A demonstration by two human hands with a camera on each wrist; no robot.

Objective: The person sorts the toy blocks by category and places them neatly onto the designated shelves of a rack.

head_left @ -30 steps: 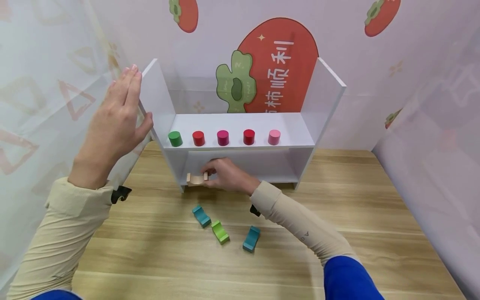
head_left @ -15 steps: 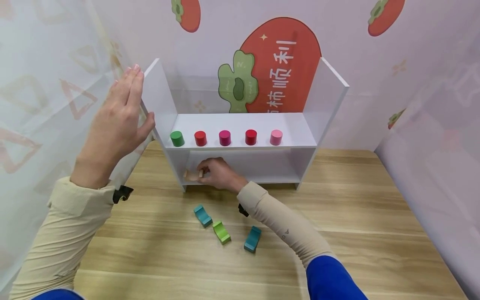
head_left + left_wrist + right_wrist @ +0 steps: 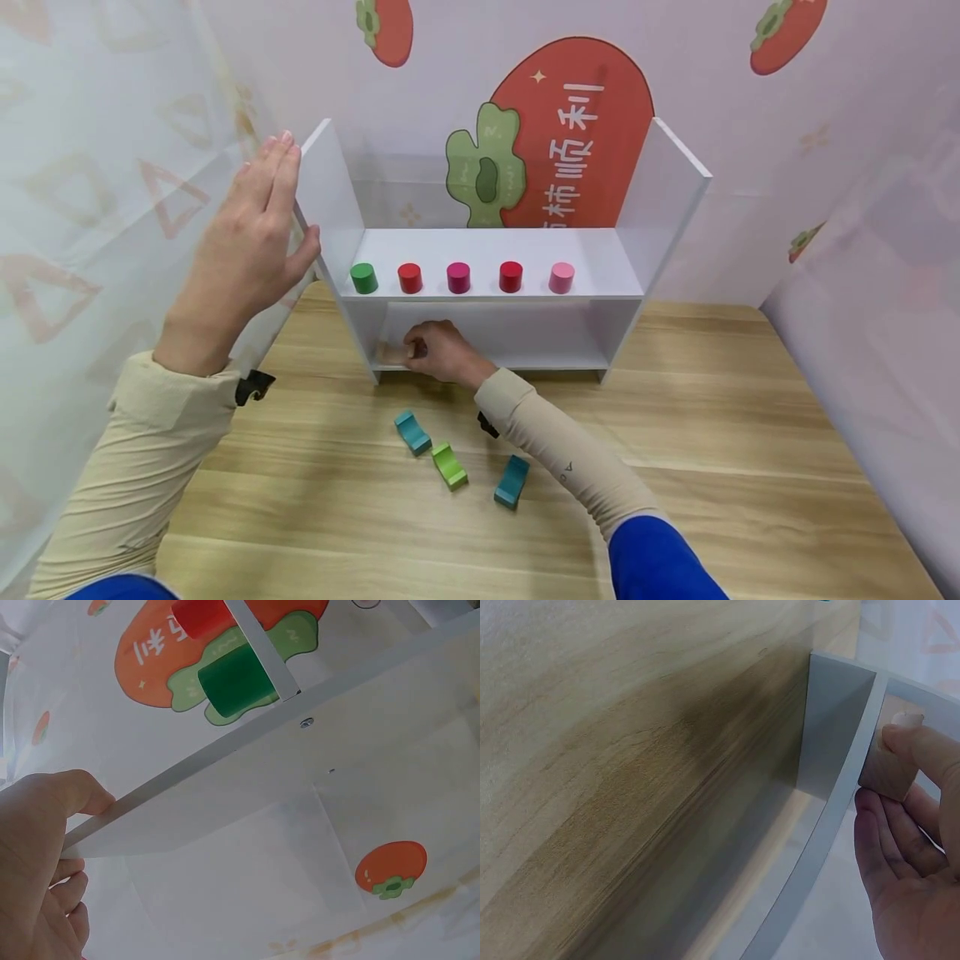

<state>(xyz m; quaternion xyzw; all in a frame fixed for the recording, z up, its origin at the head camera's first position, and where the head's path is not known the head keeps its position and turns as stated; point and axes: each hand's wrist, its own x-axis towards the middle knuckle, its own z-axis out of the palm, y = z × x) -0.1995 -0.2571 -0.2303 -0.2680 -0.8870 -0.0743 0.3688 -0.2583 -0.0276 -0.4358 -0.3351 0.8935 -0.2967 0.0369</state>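
Note:
A white two-tier shelf (image 3: 495, 297) stands on the wooden table. My left hand (image 3: 251, 229) holds its left side panel, the thumb on one side of the edge and the fingers on the other in the left wrist view. On the lower tier, at the left end, lies a natural-wood block with a curved hollow (image 3: 392, 354). My right hand (image 3: 444, 352) pinches its right end between thumb and fingers. In the right wrist view the wooden block (image 3: 891, 769) sits against the shelf's front edge, partly covered by the thumb.
A green cylinder (image 3: 363, 278), a pink cylinder (image 3: 561, 277) and several red-toned ones line the upper tier. On the table (image 3: 697, 433) in front lie two teal curved blocks, one left (image 3: 413, 432) and one right (image 3: 512, 482), and a lime-green curved block (image 3: 449, 466).
My right hand has moved the wooden block left and inward onto the lower tier, towards the left panel. The left hand stays on the side panel. The head view has shifted slightly.

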